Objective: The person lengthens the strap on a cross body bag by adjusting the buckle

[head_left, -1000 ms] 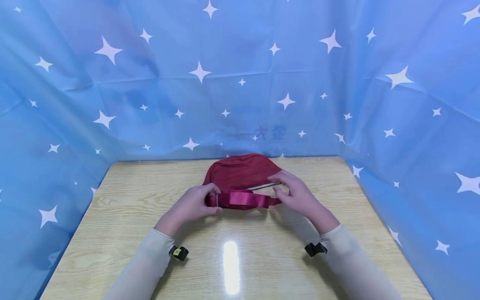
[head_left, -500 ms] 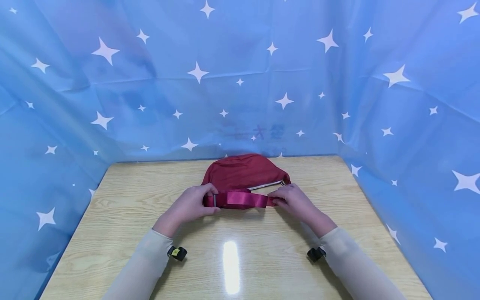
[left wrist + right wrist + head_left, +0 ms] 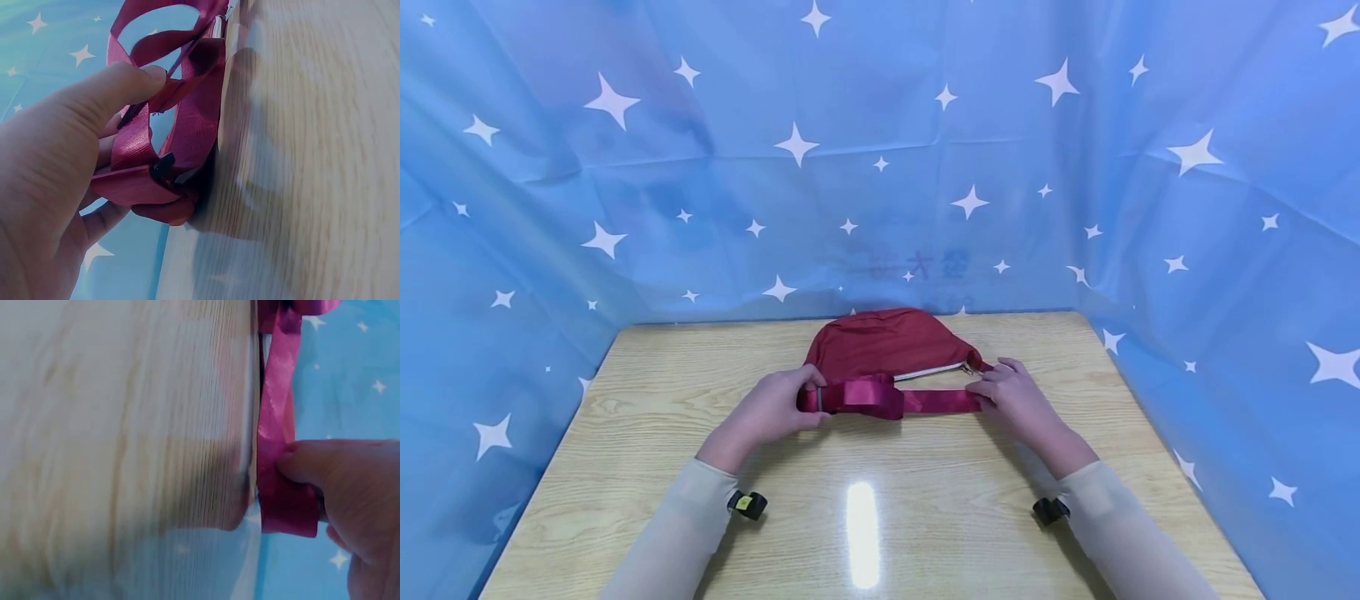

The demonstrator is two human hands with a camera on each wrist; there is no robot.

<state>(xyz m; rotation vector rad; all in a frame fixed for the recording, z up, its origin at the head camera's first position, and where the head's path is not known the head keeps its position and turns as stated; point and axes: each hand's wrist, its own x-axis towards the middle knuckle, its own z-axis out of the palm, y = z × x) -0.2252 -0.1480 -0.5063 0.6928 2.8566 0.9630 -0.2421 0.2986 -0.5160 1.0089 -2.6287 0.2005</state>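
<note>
A dark red waist bag (image 3: pixel 887 343) lies at the far middle of the table, its zipper (image 3: pixel 928 371) facing the person. Along its near side runs a glossy red strap (image 3: pixel 940 402), bunched in loops at the left. My left hand (image 3: pixel 771 408) grips the looped strap by a dark slider; in the left wrist view the thumb presses the loops (image 3: pixel 134 140) against the fingers. My right hand (image 3: pixel 1022 404) pinches the strap's right end, which hangs folded under the thumb in the right wrist view (image 3: pixel 287 506). Between the hands the strap is stretched nearly straight.
The pale wood table (image 3: pixel 685 358) bears a bright light reflection (image 3: pixel 862 533) near its front. Behind and at both sides hangs a blue curtain (image 3: pixel 880 167) with white stars, meeting the table's back edge.
My right hand has come down from beside the zipper, taken the strap end and drawn it to the right. The left hand has shifted slightly left with the loops.
</note>
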